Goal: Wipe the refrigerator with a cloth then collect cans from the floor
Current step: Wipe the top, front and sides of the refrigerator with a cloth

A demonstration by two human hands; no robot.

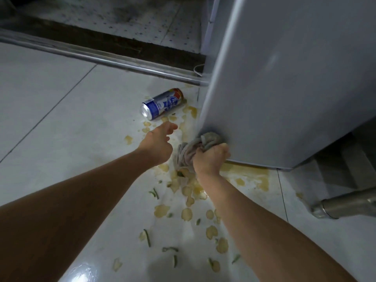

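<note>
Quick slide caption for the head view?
Right hand presses cloth to fridge; left hand nears can.

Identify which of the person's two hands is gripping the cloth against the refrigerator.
The right hand, fist closed on the grey cloth; the left hand is empty, reaching toward the can.

From my remote view, the refrigerator (284, 78) stands at right on the floor (50, 108), a can (162, 104) lying on its side just left of its near corner. My right hand (210, 159) presses a cloth (198, 148) against that corner; my left hand (159, 144) hovers between cloth and can. Scraps (187, 214) lie scattered before them, a metal rail (97, 55) behind.
</note>
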